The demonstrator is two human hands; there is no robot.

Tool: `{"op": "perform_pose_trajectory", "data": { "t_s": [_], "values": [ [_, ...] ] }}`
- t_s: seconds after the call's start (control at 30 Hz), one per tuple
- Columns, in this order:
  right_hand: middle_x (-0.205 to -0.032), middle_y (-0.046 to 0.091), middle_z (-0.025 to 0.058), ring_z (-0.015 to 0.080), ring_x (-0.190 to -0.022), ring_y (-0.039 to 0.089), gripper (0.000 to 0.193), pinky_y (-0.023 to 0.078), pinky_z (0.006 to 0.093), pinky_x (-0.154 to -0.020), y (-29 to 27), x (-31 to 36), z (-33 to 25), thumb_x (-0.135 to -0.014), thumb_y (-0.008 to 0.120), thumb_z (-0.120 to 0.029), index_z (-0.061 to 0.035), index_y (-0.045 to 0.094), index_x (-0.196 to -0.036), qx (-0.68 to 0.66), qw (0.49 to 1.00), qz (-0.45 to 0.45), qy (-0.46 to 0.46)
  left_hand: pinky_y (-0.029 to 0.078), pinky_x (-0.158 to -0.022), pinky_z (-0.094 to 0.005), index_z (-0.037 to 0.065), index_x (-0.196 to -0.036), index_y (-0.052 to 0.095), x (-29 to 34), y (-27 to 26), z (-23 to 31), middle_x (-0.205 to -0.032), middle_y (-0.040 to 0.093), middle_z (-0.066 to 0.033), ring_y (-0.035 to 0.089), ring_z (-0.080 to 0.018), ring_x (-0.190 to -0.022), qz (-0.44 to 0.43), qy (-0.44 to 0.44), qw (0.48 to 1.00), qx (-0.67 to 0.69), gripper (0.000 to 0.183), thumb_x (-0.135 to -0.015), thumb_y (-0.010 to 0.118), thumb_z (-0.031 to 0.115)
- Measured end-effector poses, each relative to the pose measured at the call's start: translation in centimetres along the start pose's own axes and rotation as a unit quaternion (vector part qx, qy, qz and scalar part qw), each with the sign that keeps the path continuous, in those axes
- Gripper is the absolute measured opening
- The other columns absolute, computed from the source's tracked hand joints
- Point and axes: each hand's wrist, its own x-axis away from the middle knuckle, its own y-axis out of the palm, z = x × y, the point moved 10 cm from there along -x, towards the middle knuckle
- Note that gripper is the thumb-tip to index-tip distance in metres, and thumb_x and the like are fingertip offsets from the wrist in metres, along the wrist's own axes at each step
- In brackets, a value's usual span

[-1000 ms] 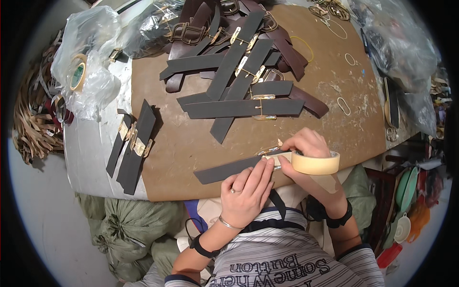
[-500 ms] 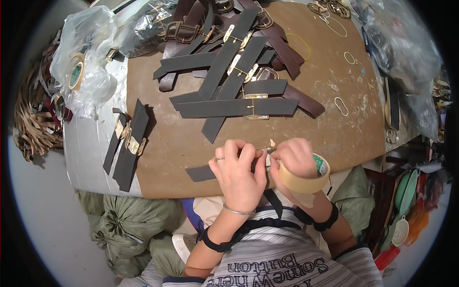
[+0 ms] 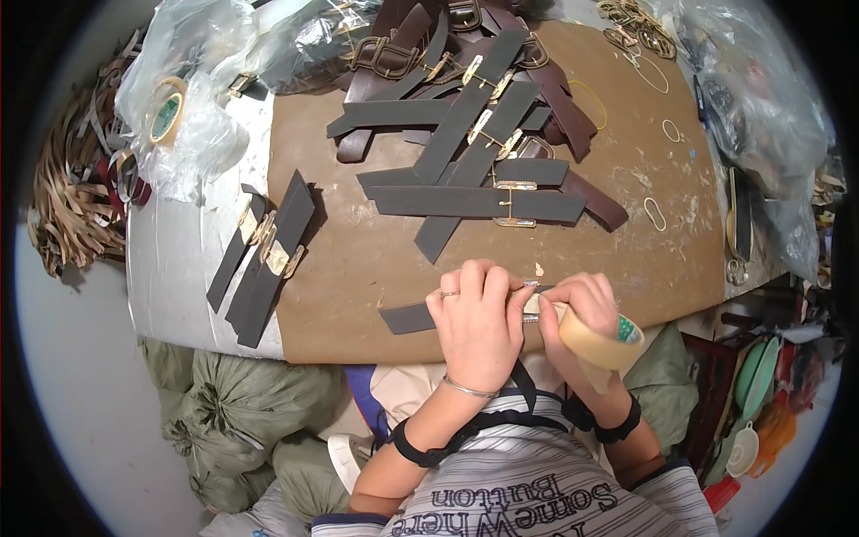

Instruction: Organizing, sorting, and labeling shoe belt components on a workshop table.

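At the near edge of the table lies a dark grey strap, partly hidden under my left hand. Its fingers are closed, thumb and fingertips pressed against the strap by a glittering buckle. From the other side my right hand pinches a pale piece of tape lying over the buckle. A roll of cream tape with a green-patterned core hangs at the right hand. The exact grip of the left fingertips is partly hidden.
Crossed grey straps with gold buckles lie in the middle, brown belts behind them. More buckled straps rest at left. Another tape roll sits on plastic bags. Rubber bands are at right; green sacks stand below the table.
The whole scene has shifted rightward in the picture. My right hand has turned slightly, and the tape over the buckle shows more plainly between my hands.
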Motion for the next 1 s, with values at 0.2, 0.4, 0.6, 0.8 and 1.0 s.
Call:
{"op": "perform_pose_trajectory", "data": {
  "t_s": [0.2, 0.4, 0.6, 0.8, 1.0],
  "values": [
    [-0.080, 0.060, 0.0103, 0.0313, -0.076, 0.055, 0.014, 0.045, 0.0413, -0.064, 0.7, -0.1, 0.5, -0.072, 0.070, 0.002, -0.0032, 0.058, -0.078, 0.027, 0.999, -0.018, 0.034, 0.033, -0.079, -0.0394, 0.015, -0.085, 0.064, -0.3, -0.2, -0.1, -0.098, 0.056, -0.0015, 0.049, -0.0255, -0.092, -0.025, 0.000, 1.000, 0.018, 0.016, -0.080, 0.076, 0.023],
    [-0.087, 0.058, 0.0081, 0.0252, -0.080, 0.057, 0.021, 0.047, 0.0351, -0.069, -1.7, 3.9, -2.1, -0.074, 0.074, 0.001, -0.0039, 0.066, -0.093, -0.059, 0.984, -0.107, -0.129, 0.033, -0.082, -0.0406, 0.014, -0.088, 0.063, -0.1, 0.2, 0.0, -0.099, 0.056, -0.0013, 0.050, -0.0262, -0.094, -0.016, 0.010, 1.000, -0.004, 0.021, -0.078, 0.078, 0.025],
    [-0.090, 0.054, 0.0043, 0.0145, -0.085, 0.052, 0.011, 0.040, 0.0257, -0.076, -5.7, 5.0, 5.8, -0.085, 0.069, -0.006, -0.0037, 0.065, -0.095, -0.225, 0.949, 0.097, 0.200, 0.038, -0.084, -0.0414, 0.011, -0.098, 0.061, -0.2, -1.2, 1.1, -0.098, 0.059, -0.0044, 0.053, -0.0288, -0.095, -0.009, 0.055, 0.998, -0.035, 0.035, -0.077, 0.079, 0.033],
    [-0.092, 0.055, 0.0032, 0.0129, -0.087, 0.052, 0.019, 0.040, 0.0250, -0.080, -4.8, 5.5, 8.5, -0.083, 0.065, -0.012, 0.0017, 0.066, -0.097, -0.444, 0.825, 0.086, 0.340, 0.051, -0.072, -0.0379, 0.005, -0.090, 0.063, -1.1, -8.1, -2.6, -0.084, 0.065, -0.0113, 0.064, -0.0306, -0.080, -0.017, 0.024, 0.999, 0.036, 0.018, -0.080, 0.077, 0.012],
    [-0.089, 0.064, 0.0018, 0.0065, -0.080, 0.055, 0.067, 0.044, 0.0213, -0.074, -4.9, 4.5, 7.7, -0.084, 0.064, -0.005, 0.0015, 0.043, -0.147, -0.354, 0.892, -0.035, 0.278, 0.049, -0.086, -0.0387, 0.007, -0.117, 0.064, -4.2, -16.6, -10.0, -0.110, 0.065, -0.0115, 0.062, -0.0264, -0.102, 0.117, -0.008, 0.969, -0.217, 0.041, -0.079, 0.077, 0.005]
  ]
}}
